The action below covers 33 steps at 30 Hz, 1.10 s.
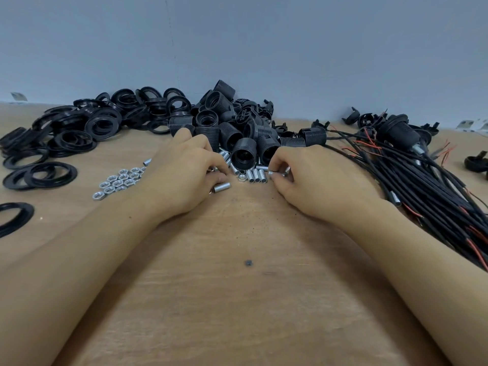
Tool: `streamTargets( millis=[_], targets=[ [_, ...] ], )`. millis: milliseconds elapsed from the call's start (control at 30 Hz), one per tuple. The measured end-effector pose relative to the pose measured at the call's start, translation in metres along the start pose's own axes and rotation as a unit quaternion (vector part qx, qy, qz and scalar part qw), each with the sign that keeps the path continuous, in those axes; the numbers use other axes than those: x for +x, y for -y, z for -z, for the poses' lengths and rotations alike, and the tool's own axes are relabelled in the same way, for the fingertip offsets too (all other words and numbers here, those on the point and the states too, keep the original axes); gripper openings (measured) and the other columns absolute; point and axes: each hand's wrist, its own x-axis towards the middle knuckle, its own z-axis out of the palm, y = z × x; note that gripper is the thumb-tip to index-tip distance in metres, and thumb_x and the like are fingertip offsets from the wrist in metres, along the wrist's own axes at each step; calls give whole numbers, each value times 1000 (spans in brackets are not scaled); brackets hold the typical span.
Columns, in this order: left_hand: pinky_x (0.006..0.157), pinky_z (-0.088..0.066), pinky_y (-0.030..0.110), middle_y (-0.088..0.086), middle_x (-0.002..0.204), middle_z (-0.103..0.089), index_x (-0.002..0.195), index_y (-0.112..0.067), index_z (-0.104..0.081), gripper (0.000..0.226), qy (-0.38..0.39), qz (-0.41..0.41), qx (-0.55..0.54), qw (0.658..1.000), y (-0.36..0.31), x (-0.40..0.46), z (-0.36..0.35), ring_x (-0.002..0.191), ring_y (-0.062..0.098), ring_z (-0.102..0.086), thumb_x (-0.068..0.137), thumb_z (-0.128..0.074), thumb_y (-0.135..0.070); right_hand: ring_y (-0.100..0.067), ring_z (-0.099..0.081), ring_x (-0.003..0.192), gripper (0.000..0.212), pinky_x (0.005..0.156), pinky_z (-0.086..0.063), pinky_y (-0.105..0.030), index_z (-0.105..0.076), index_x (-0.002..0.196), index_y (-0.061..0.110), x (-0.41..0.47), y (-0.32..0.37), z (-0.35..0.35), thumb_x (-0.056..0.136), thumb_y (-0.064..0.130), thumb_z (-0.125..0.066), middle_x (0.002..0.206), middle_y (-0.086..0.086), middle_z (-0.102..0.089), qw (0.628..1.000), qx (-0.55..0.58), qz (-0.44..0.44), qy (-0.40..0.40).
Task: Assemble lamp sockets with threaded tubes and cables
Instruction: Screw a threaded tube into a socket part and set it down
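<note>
Nearest the camera, two bare forearms stretch over the pale wooden desk [237, 299], whose bare middle carries only a small dark speck. The left hand [184, 167] has its fingers curled down over a short silver threaded metal tube [221, 187] lying at its fingertips; whether it truly grips that tube, or something small tucked under the fingers, cannot be told. The right hand [311, 175] pinches another small silver tube [280, 173] between thumb and forefinger. Between the hands lies a row of loose silver tubes [253, 175], and left of them a scatter of small silver hex nuts [118, 182]. These metal pieces look light, stiff and smooth, so they probably roll and slip easily; a fingertip pinch across the middle seems the safest hold. Just beyond stands the heap of black ribbed plastic lamp sockets [232, 133], likely light and rigid, best grasped around the threaded barrel. To the right a bundle of black cables with red wire ends [422, 186] fans out, limp and prone to tangling. Farther left sits a pile of black plastic threaded rings [100, 125], against the grey wall [237, 43].
</note>
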Motion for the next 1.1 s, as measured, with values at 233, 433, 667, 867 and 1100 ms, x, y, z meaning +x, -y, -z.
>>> streamTargets(
  millis=[233,433,667,867,1100],
  targets=[
    [79,-32,29,-6,98,-64,102,-26,-70,14,-34,-27,-12,999,2,0,0,93,15,-38,93,-63,-33,-3,-55,72,10,72,-49,-31,-60,101,21,4,-4,-6,97,29,-54,82,13,-63,978,186,-26,-91],
    [67,-45,12,-21,74,-67,94,-28,-74,9,-147,34,-292,944,-11,-2,6,71,2,-59,90,-72,-20,0,-58,65,2,65,-50,-15,-65,93,20,1,6,-7,92,18,-65,75,12,-62,924,368,-12,-105],
    [76,-55,19,0,92,-78,101,-10,-74,14,-108,64,-551,825,-28,-3,7,80,8,-72,88,-70,-5,-17,-73,77,18,74,-57,-23,-71,95,12,0,13,-4,87,-4,-67,85,-5,-75,771,631,-23,-86],
    [74,-55,18,1,91,-78,101,-11,-74,17,-94,69,-573,811,-30,-4,7,79,11,-73,85,-71,-14,-17,-72,70,9,68,-58,-24,-73,91,11,-1,9,-4,87,3,-71,81,-5,-74,806,579,-3,-122],
    [85,-57,26,11,99,-77,107,-1,-72,23,-103,22,-558,823,-30,-8,9,95,22,-73,84,-72,0,-19,-64,52,28,51,-54,-26,-70,81,4,-2,11,-4,97,25,-59,63,-9,-67,791,608,-56,-46]
  ],
)
